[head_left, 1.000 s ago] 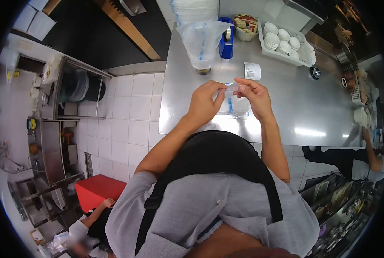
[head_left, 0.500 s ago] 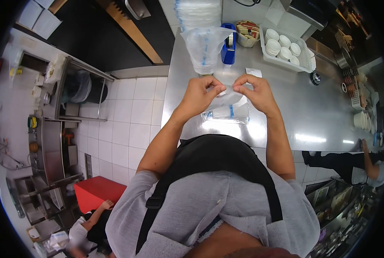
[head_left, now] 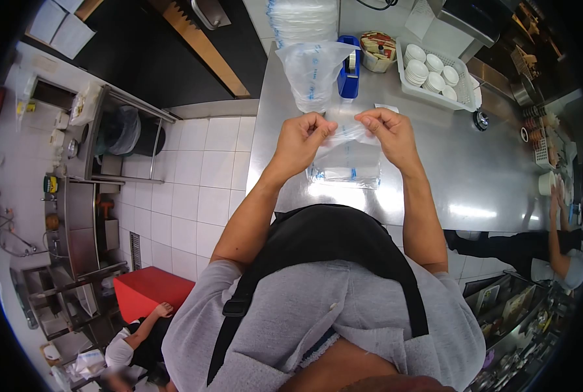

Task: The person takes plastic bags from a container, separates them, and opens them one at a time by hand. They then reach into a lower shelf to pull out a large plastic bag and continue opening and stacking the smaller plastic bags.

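Observation:
My left hand (head_left: 302,140) pinches one side of the top edge of a thin clear plastic bag (head_left: 348,140), and my right hand (head_left: 392,138) pinches the other side. The bag stretches between them above the steel counter (head_left: 454,163). Just below it lie flat plastic bags with blue print (head_left: 347,175), partly seen through the held one. Beyond my left hand stands a container lined with a printed bag (head_left: 312,78), beside a blue tape dispenser (head_left: 349,75).
A stack of clear containers (head_left: 301,19), a tub of packets (head_left: 377,51) and a white basket of small cups (head_left: 464,91) line the counter's back. A co-worker (head_left: 539,258) is at the far right, another (head_left: 134,340) at the lower left, near a red box (head_left: 147,291).
The held bag's top edge is pulled out wider between my hands, which have moved slightly. At the far right the co-worker's arms have reached further over the counter.

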Tool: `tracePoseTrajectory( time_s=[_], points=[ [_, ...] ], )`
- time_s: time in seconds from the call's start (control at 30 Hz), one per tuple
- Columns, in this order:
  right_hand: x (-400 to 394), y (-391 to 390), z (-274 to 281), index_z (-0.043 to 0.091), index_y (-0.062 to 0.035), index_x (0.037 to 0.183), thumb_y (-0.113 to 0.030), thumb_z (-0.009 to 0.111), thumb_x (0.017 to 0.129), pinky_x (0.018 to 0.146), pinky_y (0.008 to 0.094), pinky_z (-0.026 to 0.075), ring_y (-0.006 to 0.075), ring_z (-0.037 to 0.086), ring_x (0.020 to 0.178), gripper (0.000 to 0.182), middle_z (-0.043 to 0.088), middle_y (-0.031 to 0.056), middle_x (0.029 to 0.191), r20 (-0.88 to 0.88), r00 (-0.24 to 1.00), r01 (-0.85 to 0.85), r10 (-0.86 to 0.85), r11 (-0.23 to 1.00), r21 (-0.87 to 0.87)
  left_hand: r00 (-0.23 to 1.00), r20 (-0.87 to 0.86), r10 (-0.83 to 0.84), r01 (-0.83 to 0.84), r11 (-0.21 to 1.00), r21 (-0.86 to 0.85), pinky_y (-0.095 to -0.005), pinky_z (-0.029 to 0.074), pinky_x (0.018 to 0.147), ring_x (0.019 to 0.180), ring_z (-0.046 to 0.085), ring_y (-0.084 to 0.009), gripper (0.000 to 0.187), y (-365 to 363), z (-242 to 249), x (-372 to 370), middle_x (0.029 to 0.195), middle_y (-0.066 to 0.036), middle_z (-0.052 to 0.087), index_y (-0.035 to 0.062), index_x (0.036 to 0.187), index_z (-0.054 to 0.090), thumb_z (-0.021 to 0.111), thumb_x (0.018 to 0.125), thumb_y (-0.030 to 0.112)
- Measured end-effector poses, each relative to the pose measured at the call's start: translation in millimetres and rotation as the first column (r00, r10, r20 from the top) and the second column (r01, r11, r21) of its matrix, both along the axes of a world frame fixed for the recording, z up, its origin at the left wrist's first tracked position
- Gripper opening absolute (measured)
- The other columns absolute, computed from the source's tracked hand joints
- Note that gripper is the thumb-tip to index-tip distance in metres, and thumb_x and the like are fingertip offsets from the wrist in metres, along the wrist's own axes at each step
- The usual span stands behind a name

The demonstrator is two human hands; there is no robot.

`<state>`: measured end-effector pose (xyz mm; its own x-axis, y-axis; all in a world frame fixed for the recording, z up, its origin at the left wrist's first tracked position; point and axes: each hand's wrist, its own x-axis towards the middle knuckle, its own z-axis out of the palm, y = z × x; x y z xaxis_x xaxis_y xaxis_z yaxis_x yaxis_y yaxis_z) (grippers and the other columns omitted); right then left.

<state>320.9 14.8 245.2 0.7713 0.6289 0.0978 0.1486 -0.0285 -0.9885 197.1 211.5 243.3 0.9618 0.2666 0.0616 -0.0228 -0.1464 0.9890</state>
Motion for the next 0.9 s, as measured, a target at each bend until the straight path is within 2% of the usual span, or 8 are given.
tracePoseTrajectory(
  time_s=[0.07,0.17,0.27,0.43,0.63,0.77,0.87,0.9],
  points=[
    [-0.8,1.2,-0.7,0.072,-0.0022,0.089,-0.022,0.071,0.099,0.062,0.0216,0.038,0.0031,0.048,0.069,0.022,0.060,-0.0055,0.074,-0.020,1.000,0.002,-0.001,0.997,0.075,0.997,-0.070,-0.008,0.015,0.996,0.090,-0.0226,0.042,0.062,0.068,0.051,-0.0045,0.016,5.9,-4.6,0.7,0.073,0.004,0.061,0.0001,0.095,0.073,0.072,0.099,0.016],
    [3.2,-1.7,-0.3,0.072,-0.0025,0.088,-0.020,0.075,0.096,0.061,0.0216,0.037,0.0033,0.047,0.069,0.020,0.061,-0.0046,0.074,-0.056,0.998,-0.018,0.023,0.996,0.086,0.997,0.050,0.056,-0.052,0.995,-0.089,-0.0238,0.032,0.052,0.060,0.042,-0.0023,0.014,-8.2,-5.1,5.8,0.065,0.008,0.053,0.0003,0.088,0.072,0.074,0.096,0.012],
    [4.0,-1.1,2.7,0.071,-0.0030,0.086,-0.021,0.075,0.096,0.063,0.0209,0.037,0.0032,0.048,0.069,0.021,0.062,-0.0047,0.075,-0.068,0.996,-0.042,0.050,0.993,0.113,0.984,0.042,-0.172,0.177,0.970,-0.164,-0.0225,0.033,0.053,0.060,0.042,-0.0007,0.015,-7.6,15.8,0.2,0.065,0.009,0.052,0.0003,0.088,0.072,0.074,0.096,0.013],
    [6.1,4.7,-6.2,0.069,-0.0034,0.085,-0.022,0.076,0.095,0.064,0.0219,0.040,0.0036,0.047,0.068,0.022,0.062,-0.0048,0.076,-0.054,0.991,-0.109,0.122,0.975,0.194,0.984,0.064,-0.168,0.176,0.971,-0.160,-0.0200,0.038,0.059,0.065,0.047,-0.0017,0.018,-3.3,-2.4,7.2,0.071,0.007,0.057,0.0023,0.097,0.073,0.073,0.099,0.020],
    [10.9,-8.6,9.5,0.068,-0.0038,0.083,-0.021,0.075,0.095,0.076,0.0237,0.047,0.0064,0.056,0.078,0.022,0.067,-0.0009,0.084,-0.194,0.913,-0.371,0.360,0.929,-0.021,0.984,0.039,-0.172,0.176,0.956,-0.237,-0.0212,0.040,0.061,0.066,0.049,-0.0040,0.029,16.4,4.8,0.3,0.076,0.004,0.061,0.0035,0.082,0.070,0.072,0.099,0.027],
    [14.7,-0.8,8.1,0.067,-0.0037,0.086,-0.023,0.068,0.099,0.082,0.0265,0.048,0.0095,0.060,0.087,0.023,0.069,0.0025,0.093,-0.091,0.930,-0.321,0.356,0.907,0.271,0.926,0.037,-0.377,0.376,0.905,-0.199,-0.0225,0.042,0.064,0.070,0.051,-0.0058,0.038,32.0,1.1,-3.8,0.081,0.003,0.062,0.0044,0.074,0.065,0.073,0.098,0.033],
    [20.2,8.4,7.3,0.066,-0.0050,0.089,-0.023,0.065,0.102,0.085,0.0281,0.049,0.0108,0.061,0.087,0.022,0.068,0.0021,0.097,-0.188,0.903,-0.261,0.385,0.842,0.471,0.918,0.269,-0.293,0.336,0.932,-0.133,-0.0239,0.045,0.071,0.077,0.055,-0.0074,0.038,32.7,4.4,1.6,0.087,0.001,0.063,0.0058,0.074,0.063,0.073,0.097,0.035],
    [27.7,10.7,3.1,0.065,-0.0055,0.090,-0.024,0.064,0.102,0.086,0.0283,0.049,0.0108,0.061,0.086,0.022,0.068,0.0017,0.098,-0.239,0.886,-0.243,0.396,0.838,0.488,0.915,0.311,-0.258,0.340,0.908,-0.245,-0.0246,0.047,0.074,0.080,0.057,-0.0081,0.037,31.3,9.5,4.0,0.089,0.001,0.064,0.0063,0.077,0.063,0.072,0.097,0.035]
  ],
)
